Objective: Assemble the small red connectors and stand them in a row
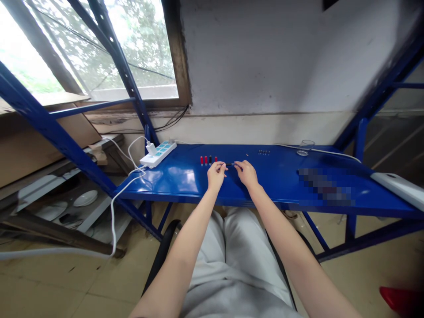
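Both hands are up at the work, and here's the grip: the left hand (217, 176) pinches the left end of a thin dark rod (229, 164), thumb and fingertips closed on it, while the right hand (247, 173) has a fingertip pinch at the other end. The rod lies across the gap between them, roughly level, its middle bare, just above the blue table (185, 176); at this size, it is probably one piece, but the joins are hard to make out. Just left of the grip, a row of small cylinders (206, 160), three red and one black, the rightmost close by the left hand. Beyond the right hand, a line of tiny metallic pieces (264, 152); farther right, a clear glass (305, 148). Well left of the grip, a white power strip (159, 154).
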Demonstrator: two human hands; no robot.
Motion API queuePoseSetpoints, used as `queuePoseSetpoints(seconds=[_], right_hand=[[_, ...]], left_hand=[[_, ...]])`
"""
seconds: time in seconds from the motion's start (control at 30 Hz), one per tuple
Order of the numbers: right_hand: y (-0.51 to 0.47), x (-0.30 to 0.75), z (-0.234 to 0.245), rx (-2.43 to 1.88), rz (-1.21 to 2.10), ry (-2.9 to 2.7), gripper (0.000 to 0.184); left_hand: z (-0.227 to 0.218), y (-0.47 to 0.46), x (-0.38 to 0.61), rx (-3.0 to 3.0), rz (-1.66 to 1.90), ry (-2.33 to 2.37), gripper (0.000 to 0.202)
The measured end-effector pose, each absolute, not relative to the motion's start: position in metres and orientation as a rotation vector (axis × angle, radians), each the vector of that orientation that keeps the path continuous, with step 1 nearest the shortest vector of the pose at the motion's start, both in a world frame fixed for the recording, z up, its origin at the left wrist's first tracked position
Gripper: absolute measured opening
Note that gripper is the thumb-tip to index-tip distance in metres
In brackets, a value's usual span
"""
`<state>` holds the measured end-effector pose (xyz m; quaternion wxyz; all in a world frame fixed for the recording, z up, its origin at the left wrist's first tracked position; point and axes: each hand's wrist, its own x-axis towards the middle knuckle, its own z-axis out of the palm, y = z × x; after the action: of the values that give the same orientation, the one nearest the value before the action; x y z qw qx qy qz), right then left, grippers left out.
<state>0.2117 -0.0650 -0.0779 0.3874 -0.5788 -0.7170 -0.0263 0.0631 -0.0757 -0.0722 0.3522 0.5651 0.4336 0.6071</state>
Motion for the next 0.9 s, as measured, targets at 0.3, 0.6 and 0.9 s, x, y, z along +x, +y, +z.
queuePoseSetpoints(seconds=[0.3,0.6,0.9], right_hand=[[-0.069,0.202,-0.073,-1.343,-0.124,-2.002,0.037],[-0.073,0.193,-0.069,-1.512,-0.242,-2.000,0.027],[-0.036,0.183,-0.066,-1.639,0.211,-1.772,0.019]], left_hand=[[-0.074,-0.075,0.066,1.428,1.497,1.037,0.027],[-0.076,-0.074,0.066,1.432,1.492,1.033,0.025],[-0.071,-0.071,0.059,1.147,1.659,1.214,0.028]])
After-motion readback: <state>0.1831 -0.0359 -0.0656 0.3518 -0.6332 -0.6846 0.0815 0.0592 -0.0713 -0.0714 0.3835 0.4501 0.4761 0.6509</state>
